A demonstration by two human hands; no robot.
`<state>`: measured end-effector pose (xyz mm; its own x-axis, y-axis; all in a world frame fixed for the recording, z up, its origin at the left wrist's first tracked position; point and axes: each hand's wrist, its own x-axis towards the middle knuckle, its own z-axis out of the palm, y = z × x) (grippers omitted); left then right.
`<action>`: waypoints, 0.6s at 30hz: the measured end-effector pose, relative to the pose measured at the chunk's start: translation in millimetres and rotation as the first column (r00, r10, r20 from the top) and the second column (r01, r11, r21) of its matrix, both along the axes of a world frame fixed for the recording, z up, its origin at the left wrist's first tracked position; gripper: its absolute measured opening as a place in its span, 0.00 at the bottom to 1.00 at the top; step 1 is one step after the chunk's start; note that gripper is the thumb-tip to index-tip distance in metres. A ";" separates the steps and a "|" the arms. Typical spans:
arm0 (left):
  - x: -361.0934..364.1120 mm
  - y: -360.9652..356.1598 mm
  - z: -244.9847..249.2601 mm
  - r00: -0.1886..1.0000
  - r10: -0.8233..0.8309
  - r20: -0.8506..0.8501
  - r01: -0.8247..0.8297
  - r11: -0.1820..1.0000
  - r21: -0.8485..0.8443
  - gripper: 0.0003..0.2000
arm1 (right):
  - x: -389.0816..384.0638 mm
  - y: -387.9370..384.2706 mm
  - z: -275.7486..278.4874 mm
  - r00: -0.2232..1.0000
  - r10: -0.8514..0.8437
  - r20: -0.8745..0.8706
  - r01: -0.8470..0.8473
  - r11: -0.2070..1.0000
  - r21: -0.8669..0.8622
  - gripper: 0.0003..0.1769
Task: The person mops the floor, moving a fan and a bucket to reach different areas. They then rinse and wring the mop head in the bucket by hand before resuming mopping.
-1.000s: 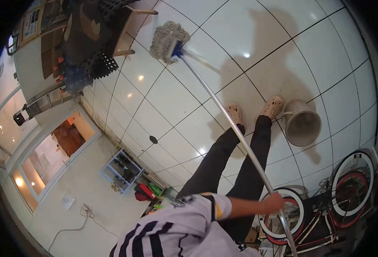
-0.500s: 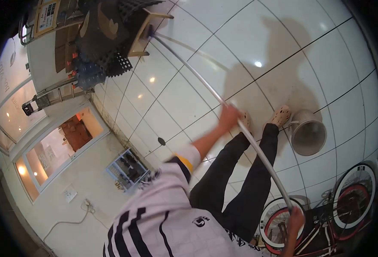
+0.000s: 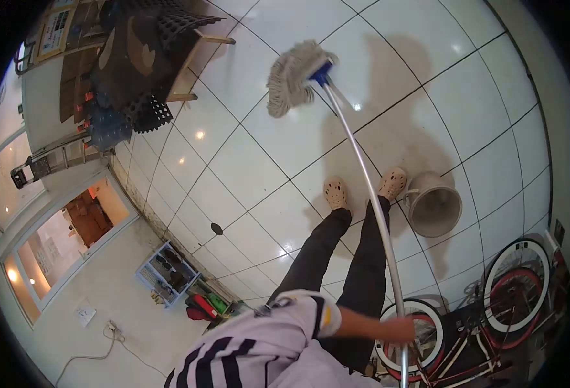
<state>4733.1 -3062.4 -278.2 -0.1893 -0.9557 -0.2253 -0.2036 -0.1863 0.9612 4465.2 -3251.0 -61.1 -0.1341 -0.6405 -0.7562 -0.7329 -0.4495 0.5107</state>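
A string mop (image 3: 289, 77) with a blue head clamp and a long metal handle (image 3: 366, 165) reaches across the tiled floor away from me. Its grey strands are spread over the white tiles. My left hand (image 3: 398, 330) is closed round the lower part of the handle, close to my body. My right hand is out of view past the bottom of the picture. Near my right foot is a grey bucket (image 3: 435, 205), its wide mouth turned toward me.
A red-and-white bicycle (image 3: 463, 349) lies at the lower right. At upper left are a wooden stand with dark mats (image 3: 136, 58) and blue bottles (image 3: 107, 126). A blue crate (image 3: 167, 273) sits by the left wall. A small dark drain (image 3: 216, 229) marks the floor.
The mop head came out from beside the wooden stand onto the open tiles, moving right. My left hand slid back toward my body along the handle; my right hand left the view.
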 end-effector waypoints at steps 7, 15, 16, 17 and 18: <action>286.7 156.9 -222.8 0.426 0.083 0.901 -0.414 0.903 0.113 0.07 | 183.0 109.7 -187.3 0.919 -0.034 0.394 -0.116 0.929 0.353 0.16; 374.5 166.7 -195.9 0.379 -0.057 0.924 -0.684 0.654 0.321 0.09 | 294.0 132.7 -194.0 0.759 -0.132 0.637 -0.158 0.912 0.378 0.20; 324.1 157.9 -227.2 0.245 0.026 0.969 -0.618 0.774 0.135 0.07 | 248.6 106.1 -190.1 0.836 -0.062 0.545 -0.147 0.932 0.331 0.20; 276.3 129.0 -214.7 0.430 0.067 0.900 -0.601 0.765 0.230 0.07 | 183.2 78.4 -185.6 0.832 0.087 0.547 -0.239 0.947 0.213 0.20; 213.6 103.1 -212.9 0.504 0.041 0.863 -0.542 0.793 0.279 0.06 | 137.0 53.3 -161.3 0.894 -0.013 0.448 -0.108 0.964 0.244 0.16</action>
<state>4946.7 -2959.2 -491.1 0.5739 -0.6287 -0.5248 -0.6481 -0.7404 0.1783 4602.2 -3197.7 -222.4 0.2782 -0.4140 -0.8667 -0.8285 -0.5600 0.0016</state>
